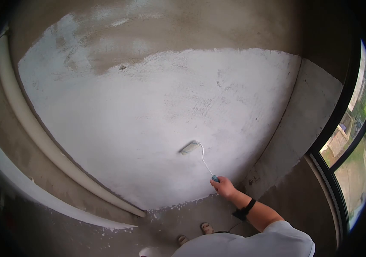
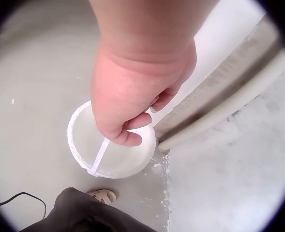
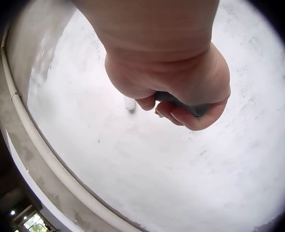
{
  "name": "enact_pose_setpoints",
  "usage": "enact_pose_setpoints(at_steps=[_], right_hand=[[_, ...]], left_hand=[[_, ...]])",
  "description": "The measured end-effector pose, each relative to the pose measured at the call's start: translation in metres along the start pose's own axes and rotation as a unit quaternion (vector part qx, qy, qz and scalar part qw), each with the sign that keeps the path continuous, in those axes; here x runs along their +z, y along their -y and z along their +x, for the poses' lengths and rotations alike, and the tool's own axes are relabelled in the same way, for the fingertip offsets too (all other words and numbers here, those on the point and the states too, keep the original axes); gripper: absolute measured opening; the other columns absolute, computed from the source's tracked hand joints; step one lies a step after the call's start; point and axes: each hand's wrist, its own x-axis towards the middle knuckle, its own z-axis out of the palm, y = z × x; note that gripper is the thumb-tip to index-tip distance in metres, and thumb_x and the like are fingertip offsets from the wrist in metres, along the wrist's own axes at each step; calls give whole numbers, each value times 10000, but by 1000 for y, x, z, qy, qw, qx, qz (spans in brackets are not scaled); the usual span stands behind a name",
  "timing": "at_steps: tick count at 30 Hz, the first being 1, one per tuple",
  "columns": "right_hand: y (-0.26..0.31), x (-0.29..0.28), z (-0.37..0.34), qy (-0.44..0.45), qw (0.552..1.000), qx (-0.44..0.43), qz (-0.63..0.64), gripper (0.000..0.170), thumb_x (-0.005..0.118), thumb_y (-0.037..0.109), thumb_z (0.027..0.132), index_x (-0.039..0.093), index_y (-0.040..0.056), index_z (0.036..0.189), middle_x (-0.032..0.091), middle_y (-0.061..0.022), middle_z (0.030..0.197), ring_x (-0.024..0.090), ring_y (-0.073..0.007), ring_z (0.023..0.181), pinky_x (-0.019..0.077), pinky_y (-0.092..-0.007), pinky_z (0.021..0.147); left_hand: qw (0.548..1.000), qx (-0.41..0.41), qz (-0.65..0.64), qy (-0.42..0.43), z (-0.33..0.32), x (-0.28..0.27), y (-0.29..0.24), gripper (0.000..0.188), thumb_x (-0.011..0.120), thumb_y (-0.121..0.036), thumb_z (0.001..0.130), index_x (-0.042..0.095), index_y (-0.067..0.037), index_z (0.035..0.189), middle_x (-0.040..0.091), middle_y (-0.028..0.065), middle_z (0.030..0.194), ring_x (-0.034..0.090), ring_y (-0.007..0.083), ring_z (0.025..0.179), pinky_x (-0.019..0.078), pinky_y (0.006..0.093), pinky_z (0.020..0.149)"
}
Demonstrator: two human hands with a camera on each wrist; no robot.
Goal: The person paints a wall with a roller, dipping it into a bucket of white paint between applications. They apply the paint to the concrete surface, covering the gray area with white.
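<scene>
My right hand (image 1: 224,187) grips the blue handle (image 1: 215,178) of a paint roller, its fingers curled round the dark grip (image 3: 165,97) in the right wrist view. The pale roller sleeve (image 1: 190,148) lies against the white-coated wall (image 1: 118,115), at the end of a bent, paint-covered wire frame (image 1: 204,158). In the left wrist view, my left hand (image 2: 125,94) holds a white bucket (image 2: 74,137) by its strap-like handle (image 2: 100,157), fingers curled at the top of it. Dried white paint crusts the bucket rim. The head view shows only a bit of the bucket at the bottom edge.
A thick pale pipe (image 1: 33,124) runs down the wall's left side. On the right stands a dark-framed window (image 1: 341,158). Bare grey-brown plaster (image 1: 234,25) lies above the white area. White specks dot the floor (image 1: 161,227) near my sandalled feet (image 1: 207,228). A black cable (image 2: 26,194) trails there.
</scene>
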Motion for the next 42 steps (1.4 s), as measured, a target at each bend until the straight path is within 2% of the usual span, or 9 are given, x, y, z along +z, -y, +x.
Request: enact_pose_setpoints(at_steps=[9, 11, 13, 18, 21, 22, 28, 33, 42], right_hand=[[33, -16, -42, 18, 964, -15, 265, 307, 540, 341, 1079, 585, 53, 982, 550, -22, 772, 505, -135, 592, 440, -298, 525], [36, -19, -45, 14, 964, -13, 267, 306, 536, 335, 1080, 584, 49, 985, 552, -27, 777, 514, -139, 599, 443, -298, 526], [35, -20, -44, 14, 964, -8, 264, 305, 533, 330, 1082, 583, 44, 988, 555, -33, 783, 522, -143, 606, 446, -299, 526], [24, -10, -27, 65, 973, -54, 216, 298, 544, 319, 1079, 593, 37, 998, 555, -32, 733, 517, -134, 571, 436, -290, 515], [33, 9, -25, 99, 986, -39, 128, 287, 563, 307, 1071, 597, 40, 972, 552, -19, 698, 504, -124, 541, 425, -289, 505], [33, 19, -22, 109, 986, -35, 120, 287, 563, 307, 1071, 597, 40, 972, 552, -19, 698, 504, -124, 541, 425, -289, 505], [32, 62, 9, 173, 984, -16, 33, 303, 620, 312, 1043, 566, 59, 884, 543, -3, 641, 484, -99, 484, 389, -271, 453], [32, 99, 34, 184, 983, 9, 15, 286, 627, 299, 1037, 545, 69, 888, 529, -14, 675, 519, -132, 520, 448, -312, 467], [52, 173, 50, 282, 955, 12, 91, 255, 605, 293, 1043, 511, 105, 899, 550, -26, 708, 543, -160, 539, 472, -330, 462]], left_hand=[[1000, 22, 17, -11, -14, 39, -17, 131, 465, -99, 891, 475, -134, 765, 448, 72, 645, 447, 247, 636, 486, 545, 825], [999, 26, 13, -15, -19, 34, -12, 144, 456, -102, 898, 466, -136, 759, 432, 69, 642, 438, 245, 635, 485, 536, 827], [985, 158, 74, 11, -27, 24, -2, 169, 437, -116, 921, 438, -126, 753, 404, 69, 658, 425, 240, 659, 487, 528, 844], [992, 120, -5, 22, -32, -1, 3, 147, 416, -149, 964, 439, -109, 824, 435, 71, 744, 428, 227, 710, 497, 529, 876], [989, 51, -95, -100, -15, -12, 12, 134, 454, -170, 961, 543, -88, 1019, 514, 89, 865, 475, 243, 774, 505, 556, 869], [974, 1, -143, -175, -27, -7, 14, 86, 540, -227, 886, 522, -151, 923, 500, 3, 833, 508, 160, 785, 449, 443, 945], [966, 24, -150, -209, -59, -36, 39, 42, 485, -219, 904, 477, -181, 919, 423, -6, 814, 447, 135, 716, 460, 432, 885], [956, 24, -188, -226, -84, -64, 72, 56, 480, -200, 904, 470, -184, 957, 414, -9, 823, 435, 131, 721, 456, 441, 876], [920, 35, -253, -297, -136, -76, 133, 160, 518, -102, 936, 555, -92, 1091, 504, 97, 984, 547, 237, 873, 525, 522, 902]])
